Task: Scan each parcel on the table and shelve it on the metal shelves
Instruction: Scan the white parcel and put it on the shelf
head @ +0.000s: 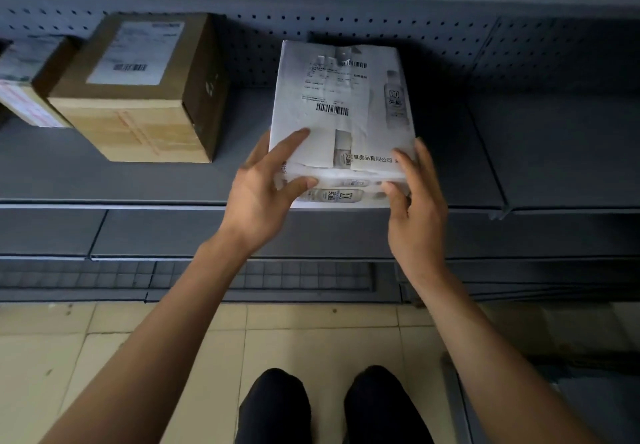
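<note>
Between both grips: white parcel (341, 121) on shelf (540, 152) | left hand (263, 187), right hand (417, 197) pinching its near corners | likely light, stiff, slick wrap; hold by side edges

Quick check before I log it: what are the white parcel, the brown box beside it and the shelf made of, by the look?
White parcel: likely a carton with a smooth white printed skin, creased and wrinkled. Brown box: matte corrugated cardboard, taped seam, paper label. Shelf: grey painted metal, seemingly, with a perforated back panel.
</note>
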Action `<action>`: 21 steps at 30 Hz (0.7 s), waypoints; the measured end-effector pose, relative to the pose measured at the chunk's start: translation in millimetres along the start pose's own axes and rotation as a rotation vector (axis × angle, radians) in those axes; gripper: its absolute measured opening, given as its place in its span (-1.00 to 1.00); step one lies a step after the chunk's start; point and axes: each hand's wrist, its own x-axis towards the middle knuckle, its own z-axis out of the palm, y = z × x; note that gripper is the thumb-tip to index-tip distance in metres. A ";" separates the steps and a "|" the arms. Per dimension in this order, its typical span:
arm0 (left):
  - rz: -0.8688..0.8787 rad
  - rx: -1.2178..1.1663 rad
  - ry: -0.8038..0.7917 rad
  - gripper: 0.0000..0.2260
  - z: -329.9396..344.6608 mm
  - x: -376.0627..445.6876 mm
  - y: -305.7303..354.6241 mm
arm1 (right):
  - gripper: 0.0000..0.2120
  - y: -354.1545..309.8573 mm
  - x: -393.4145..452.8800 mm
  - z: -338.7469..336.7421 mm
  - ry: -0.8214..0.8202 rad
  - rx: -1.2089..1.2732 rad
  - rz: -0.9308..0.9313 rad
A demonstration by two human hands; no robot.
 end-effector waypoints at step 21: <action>0.037 0.110 0.028 -0.41 2.8 37.3 -11.8 | -0.59 12.8 35.9 13.4 -0.049 -0.084 -0.059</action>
